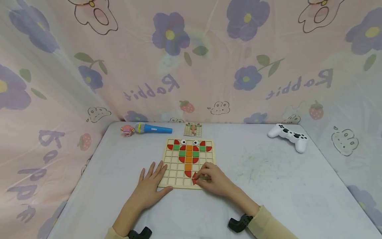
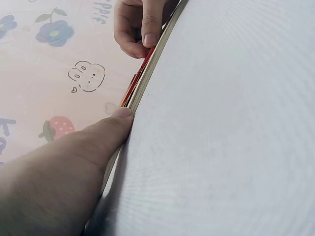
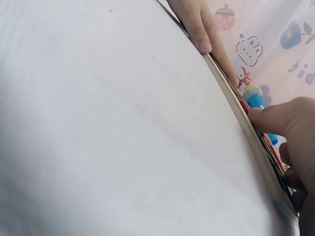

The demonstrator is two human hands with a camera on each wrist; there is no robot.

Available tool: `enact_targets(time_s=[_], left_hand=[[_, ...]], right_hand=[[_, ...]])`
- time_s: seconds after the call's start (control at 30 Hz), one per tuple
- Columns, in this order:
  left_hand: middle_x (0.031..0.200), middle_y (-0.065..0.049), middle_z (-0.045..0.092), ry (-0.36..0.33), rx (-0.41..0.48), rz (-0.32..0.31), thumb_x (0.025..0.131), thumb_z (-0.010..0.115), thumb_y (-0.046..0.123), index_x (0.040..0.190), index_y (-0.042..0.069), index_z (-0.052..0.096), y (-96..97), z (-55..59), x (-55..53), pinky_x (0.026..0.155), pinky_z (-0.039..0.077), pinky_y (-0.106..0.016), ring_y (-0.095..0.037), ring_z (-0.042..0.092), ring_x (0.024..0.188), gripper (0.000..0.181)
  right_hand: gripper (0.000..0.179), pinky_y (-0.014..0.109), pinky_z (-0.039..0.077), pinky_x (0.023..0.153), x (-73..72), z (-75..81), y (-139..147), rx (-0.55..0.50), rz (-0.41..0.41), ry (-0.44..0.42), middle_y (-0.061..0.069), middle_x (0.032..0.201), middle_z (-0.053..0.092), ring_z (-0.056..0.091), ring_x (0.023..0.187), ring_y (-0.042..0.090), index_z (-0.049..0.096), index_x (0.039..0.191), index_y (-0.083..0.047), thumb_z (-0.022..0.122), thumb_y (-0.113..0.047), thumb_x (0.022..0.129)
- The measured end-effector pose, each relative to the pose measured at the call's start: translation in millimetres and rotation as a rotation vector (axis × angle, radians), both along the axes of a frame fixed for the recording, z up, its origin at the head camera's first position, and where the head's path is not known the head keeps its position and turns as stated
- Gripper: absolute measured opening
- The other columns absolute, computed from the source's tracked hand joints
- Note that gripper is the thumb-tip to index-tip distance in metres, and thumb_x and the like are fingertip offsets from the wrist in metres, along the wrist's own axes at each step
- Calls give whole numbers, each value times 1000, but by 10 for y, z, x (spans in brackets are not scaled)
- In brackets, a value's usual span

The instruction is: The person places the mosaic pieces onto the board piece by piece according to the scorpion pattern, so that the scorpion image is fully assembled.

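Note:
A wooden grid board (image 1: 172,173) lies on the table, bearing orange squares (image 1: 188,153), green squares (image 1: 195,154), red quarter-circles (image 1: 188,173) and two white eye discs (image 1: 183,142) with black centres. My left hand (image 1: 148,189) rests spread along the board's left side, its thumb touching the lower left corner. Over the lower right of the board, my right hand (image 1: 215,179) pinches a small red piece (image 1: 194,179) between thumb and fingers, just right of the lowest quarter-circle. In the right wrist view the thumb (image 3: 268,119) presses low at the board's edge.
Behind the board lies a small pattern card (image 1: 193,129) showing a similar figure. At the back left are a blue toy microphone (image 1: 155,128) and a pink figurine (image 1: 127,130). A white game controller (image 1: 288,136) sits at the back right. Printed curtain (image 1: 203,73) borders the table.

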State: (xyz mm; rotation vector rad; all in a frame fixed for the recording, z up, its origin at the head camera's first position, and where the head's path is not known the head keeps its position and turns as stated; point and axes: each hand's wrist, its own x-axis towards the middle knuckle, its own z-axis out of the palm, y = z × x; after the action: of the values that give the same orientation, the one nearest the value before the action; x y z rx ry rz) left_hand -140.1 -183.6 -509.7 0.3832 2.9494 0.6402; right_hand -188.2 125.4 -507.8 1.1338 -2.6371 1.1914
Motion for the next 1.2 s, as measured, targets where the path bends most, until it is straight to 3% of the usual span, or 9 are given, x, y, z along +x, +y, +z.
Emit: enact_targets(time_s=[0.23,0.33,0.67,0.97,1.2], left_hand=[[177,-6,20,-10,-3,-3,98,60,67,168,14,34,5,20,2,127,3,-71,-40,9,164,92],[177,-7,20,-11,2,-2,98,61,67,168,14,34,5,26,5,127,2,-71,-40,9,164,91],[176,-6,22,3,17,-15,99,61,66,168,13,33,-29,21,-14,127,4,-70,-39,11,164,91],[177,-5,18,-17,13,-26,99,59,67,169,15,30,-48,16,-9,127,3,-69,-38,9,165,92],[177,-5,19,-10,17,-24,100,60,65,169,15,30,-53,24,-15,128,4,-69,-38,9,165,91]], right_hand=[[18,25,51,75,-33,-22,33,-83,-16,-28,-3,100,67,57,87,10,76,108,-14,77,-4,93],[22,23,50,72,-44,-13,51,-91,-25,-40,-1,99,67,55,85,9,75,109,-12,70,2,93],[21,23,46,72,-29,25,67,-40,-34,-85,-4,94,62,52,84,9,76,109,-14,73,-2,93],[17,25,48,77,9,44,68,-6,-42,-131,-4,101,63,54,89,11,76,108,-16,77,-10,92],[12,24,47,76,-5,-2,62,1,-3,-97,-7,98,61,53,86,8,79,101,-22,82,-14,92]])
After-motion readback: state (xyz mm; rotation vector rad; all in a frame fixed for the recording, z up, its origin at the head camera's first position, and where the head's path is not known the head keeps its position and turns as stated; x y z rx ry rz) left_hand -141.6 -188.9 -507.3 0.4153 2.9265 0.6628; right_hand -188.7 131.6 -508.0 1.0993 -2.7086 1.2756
